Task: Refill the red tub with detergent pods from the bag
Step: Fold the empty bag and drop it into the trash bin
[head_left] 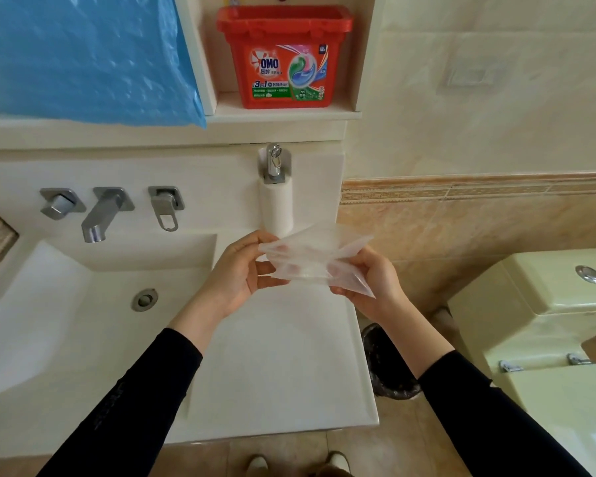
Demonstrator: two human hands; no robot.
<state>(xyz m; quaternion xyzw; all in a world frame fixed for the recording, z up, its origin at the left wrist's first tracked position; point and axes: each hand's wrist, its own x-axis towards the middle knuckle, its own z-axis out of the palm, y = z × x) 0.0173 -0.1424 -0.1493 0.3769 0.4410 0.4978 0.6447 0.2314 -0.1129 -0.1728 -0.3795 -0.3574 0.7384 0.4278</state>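
Observation:
The red tub (283, 56) stands upright in a shelf niche above the counter, its lid on. Both of my hands hold a clear, crumpled plastic bag (315, 256) in the air over the right side of the counter. My left hand (243, 270) pinches the bag's left edge. My right hand (372, 287) cups it from below and to the right. The bag looks flat, and I see no pods inside it.
A white counter (283, 366) with a sink basin (83, 304) and a wall tap (100, 215) lies below. A blue plastic sheet (83, 53) hangs top left. A toilet (547, 321) and a black-lined bin (389, 366) stand at right.

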